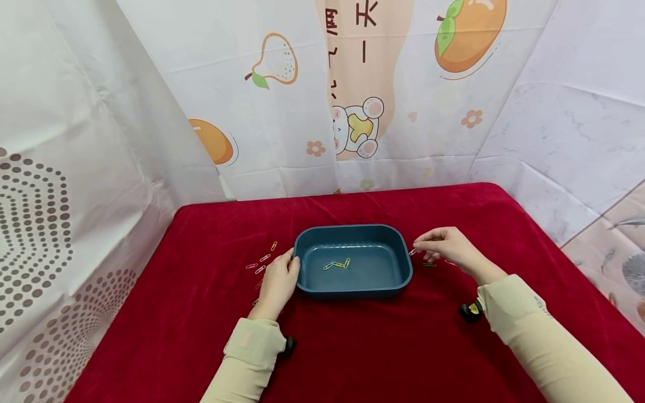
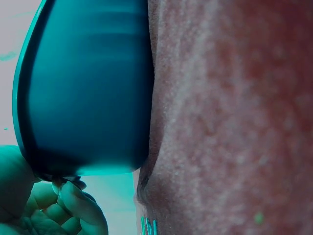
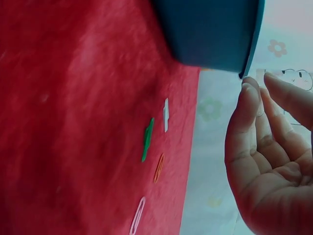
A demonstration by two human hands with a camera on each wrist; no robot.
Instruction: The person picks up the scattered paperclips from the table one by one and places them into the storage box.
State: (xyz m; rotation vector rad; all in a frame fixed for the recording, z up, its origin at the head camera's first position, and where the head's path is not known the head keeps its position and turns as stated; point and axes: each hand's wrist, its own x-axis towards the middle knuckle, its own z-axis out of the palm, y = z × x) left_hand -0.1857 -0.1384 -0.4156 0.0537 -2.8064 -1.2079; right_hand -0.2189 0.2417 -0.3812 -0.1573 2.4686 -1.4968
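Blue bin: on the red-covered counter, paper clips inside. Left grip: clamped on the bin's left rim. Right grip: thumb and forefinger parted, near the bin's right end. White clip and green clip: on the counter nearby. Background: printed curtain.

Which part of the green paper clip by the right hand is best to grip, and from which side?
Probably pinch the green paper clip across its middle, from above: it lies flat on the red cloth, offering little height, and its long sides look free.
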